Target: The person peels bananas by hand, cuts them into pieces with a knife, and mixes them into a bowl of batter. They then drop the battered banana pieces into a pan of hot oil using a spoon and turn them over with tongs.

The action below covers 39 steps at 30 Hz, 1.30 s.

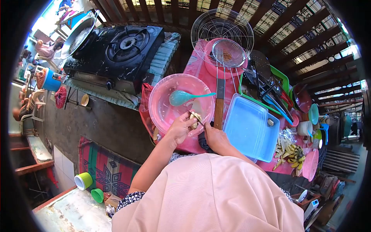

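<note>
My left hand [180,128] is closed on a pale peeled banana [196,116], held over the near edge of a pink basin [155,101]. In my right hand [217,137] is a small knife [200,123], its blade against the banana; its handle is mostly hidden by my fingers. A teal ladle [180,98] rests inside the basin, which is smeared with a whitish batter. Right of my right hand lies a blue plastic container [246,129], with a small pale piece [270,122] at its right side.
A black gas stove [127,73] stands at the left, with a pan [79,38] on its far burner. Behind the basin are a wire skimmer [210,25] and a strainer [227,54] over a pink tub. Banana peels [286,151] lie at the right. A wooden slat fence runs behind.
</note>
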Tool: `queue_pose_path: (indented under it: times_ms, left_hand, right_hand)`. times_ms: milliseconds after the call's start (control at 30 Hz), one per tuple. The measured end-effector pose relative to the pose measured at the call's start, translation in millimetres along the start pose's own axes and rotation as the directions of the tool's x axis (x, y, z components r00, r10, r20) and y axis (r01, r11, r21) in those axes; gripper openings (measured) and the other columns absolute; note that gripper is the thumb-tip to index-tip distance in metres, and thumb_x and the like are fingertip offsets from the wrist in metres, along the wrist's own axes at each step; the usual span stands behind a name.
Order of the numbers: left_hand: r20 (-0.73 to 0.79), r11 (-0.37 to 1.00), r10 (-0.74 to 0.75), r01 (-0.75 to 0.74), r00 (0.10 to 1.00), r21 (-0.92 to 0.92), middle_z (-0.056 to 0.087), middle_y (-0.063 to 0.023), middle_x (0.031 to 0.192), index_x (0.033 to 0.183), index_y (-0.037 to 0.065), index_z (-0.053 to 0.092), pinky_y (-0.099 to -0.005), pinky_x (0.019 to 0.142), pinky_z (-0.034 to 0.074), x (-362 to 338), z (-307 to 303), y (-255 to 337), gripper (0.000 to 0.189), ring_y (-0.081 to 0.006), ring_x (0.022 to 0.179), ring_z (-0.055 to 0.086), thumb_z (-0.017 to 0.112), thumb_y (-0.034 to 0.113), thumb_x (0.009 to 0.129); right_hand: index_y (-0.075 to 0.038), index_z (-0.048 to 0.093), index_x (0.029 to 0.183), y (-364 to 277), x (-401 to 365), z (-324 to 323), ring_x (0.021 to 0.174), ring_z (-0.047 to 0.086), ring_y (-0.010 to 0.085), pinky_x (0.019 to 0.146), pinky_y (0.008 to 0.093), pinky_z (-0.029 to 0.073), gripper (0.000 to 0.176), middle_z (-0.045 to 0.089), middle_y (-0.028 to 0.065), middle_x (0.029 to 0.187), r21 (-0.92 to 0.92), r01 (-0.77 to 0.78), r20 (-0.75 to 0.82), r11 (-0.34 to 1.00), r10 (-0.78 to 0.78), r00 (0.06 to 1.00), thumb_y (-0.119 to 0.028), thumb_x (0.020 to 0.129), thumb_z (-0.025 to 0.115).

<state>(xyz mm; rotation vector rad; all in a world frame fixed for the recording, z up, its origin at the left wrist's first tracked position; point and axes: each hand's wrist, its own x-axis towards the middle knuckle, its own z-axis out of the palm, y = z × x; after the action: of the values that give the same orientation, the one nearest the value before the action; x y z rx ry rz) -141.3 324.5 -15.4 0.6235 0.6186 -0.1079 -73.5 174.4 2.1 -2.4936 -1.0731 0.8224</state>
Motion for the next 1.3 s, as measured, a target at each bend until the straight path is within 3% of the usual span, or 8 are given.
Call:
queue_pose_path:
  times_ms: [67, 133, 200, 433, 667, 833, 1167, 1300]
  left_hand:
    - [0.03, 1.0, 0.009, -0.008, 1.0, -0.024, 0.055, -0.0036, 0.102, 0.121, 0.006, 0.042, -0.0252, 0.078, 0.044, 3, -2, 0, 0.037, -0.0126, 0.091, 0.054, 0.049, 0.003, 0.085]
    - [0.055, 0.999, 0.019, -0.017, 0.998, -0.049, 0.055, -0.0024, 0.099, 0.123, 0.006, 0.04, -0.0239, 0.074, 0.043, 7, -9, -2, 0.04, -0.0112, 0.089, 0.053, 0.048, 0.001, 0.084]
    - [0.05, 0.999, 0.05, -0.049, 0.998, -0.014, 0.054, -0.0056, 0.109, 0.125, 0.004, 0.037, -0.0275, 0.084, 0.042, 12, -17, -2, 0.045, -0.0142, 0.096, 0.053, 0.05, 0.001, 0.083]
    - [0.039, 0.998, 0.014, -0.016, 0.999, 0.054, 0.053, -0.0072, 0.11, 0.126, 0.005, 0.036, -0.0274, 0.083, 0.043, 16, -20, 9, 0.046, -0.0148, 0.095, 0.054, 0.049, -0.002, 0.082]
    - [0.107, 0.998, 0.006, -0.013, 0.994, 0.064, 0.051, -0.0085, 0.113, 0.126, 0.003, 0.033, -0.0289, 0.087, 0.042, 17, -18, 7, 0.049, -0.0176, 0.101, 0.052, 0.049, -0.005, 0.081]
    - [0.136, 0.998, 0.068, -0.067, 0.988, -0.013, 0.047, -0.0056, 0.115, 0.13, 0.002, 0.029, -0.0254, 0.081, 0.043, 20, -18, 5, 0.057, -0.0143, 0.097, 0.051, 0.052, -0.006, 0.079]
    - [0.126, 0.998, 0.018, -0.025, 0.992, 0.054, 0.048, -0.0093, 0.118, 0.133, 0.004, 0.024, -0.027, 0.088, 0.041, 24, -15, 11, 0.061, -0.0159, 0.102, 0.051, 0.051, -0.005, 0.079]
    - [0.141, 0.999, 0.04, -0.045, 0.989, 0.03, 0.047, -0.0107, 0.118, 0.133, 0.004, 0.025, -0.0269, 0.089, 0.041, 19, -12, 11, 0.06, -0.017, 0.102, 0.052, 0.052, -0.004, 0.079]
  right_hand:
    - [-0.001, 0.04, 0.098, 2, 6, -3, 0.069, 0.056, 0.0414, 0.06, 0.049, 0.043, 0.019, 0.057, 0.0252, 0.075, 0.046, -0.023, 0.052, 0.999, 0.021, 0.998, -0.014, 0.084, 0.039]
    - [-0.001, 0.04, 0.1, 8, 10, -4, 0.067, 0.055, 0.0424, 0.058, 0.0505, 0.04, 0.02, 0.056, 0.0256, 0.069, 0.351, -0.064, 0.157, 0.934, 0.009, 0.988, -0.016, 0.086, 0.04]
    - [-0.002, 0.041, 0.099, -1, 5, -14, 0.067, 0.054, 0.0427, 0.058, 0.0511, 0.039, 0.019, 0.056, 0.0258, 0.069, 0.283, -0.032, 0.089, 0.959, 0.007, 0.996, -0.016, 0.086, 0.041]
    - [0.0, 0.041, 0.096, -5, 2, -8, 0.065, 0.056, 0.0418, 0.06, 0.0505, 0.042, 0.018, 0.058, 0.024, 0.07, 0.029, 0.016, 0.009, 0.999, -0.016, 1.0, -0.014, 0.084, 0.039]
    - [0.002, 0.039, 0.1, -3, 2, -1, 0.065, 0.056, 0.0422, 0.059, 0.0514, 0.042, 0.022, 0.057, 0.0248, 0.07, 0.01, 0.01, 0.019, 1.0, -0.01, 1.0, -0.012, 0.083, 0.039]
    - [0.003, 0.039, 0.1, 11, 7, -2, 0.065, 0.053, 0.0449, 0.059, 0.0524, 0.039, 0.023, 0.055, 0.0272, 0.068, 0.295, 0.007, 0.058, 0.955, -0.025, 0.998, -0.015, 0.085, 0.04]
    - [0.001, 0.041, 0.097, 3, -1, -3, 0.066, 0.055, 0.0419, 0.059, 0.0516, 0.04, 0.018, 0.057, 0.0245, 0.069, 0.077, 0.007, -0.006, 0.997, -0.006, 1.0, -0.012, 0.085, 0.038]
    - [0.001, 0.041, 0.097, -2, 1, -6, 0.067, 0.055, 0.0427, 0.06, 0.0519, 0.04, 0.019, 0.057, 0.0247, 0.07, 0.082, -0.066, 0.091, 0.994, 0.059, 0.994, -0.013, 0.085, 0.038]
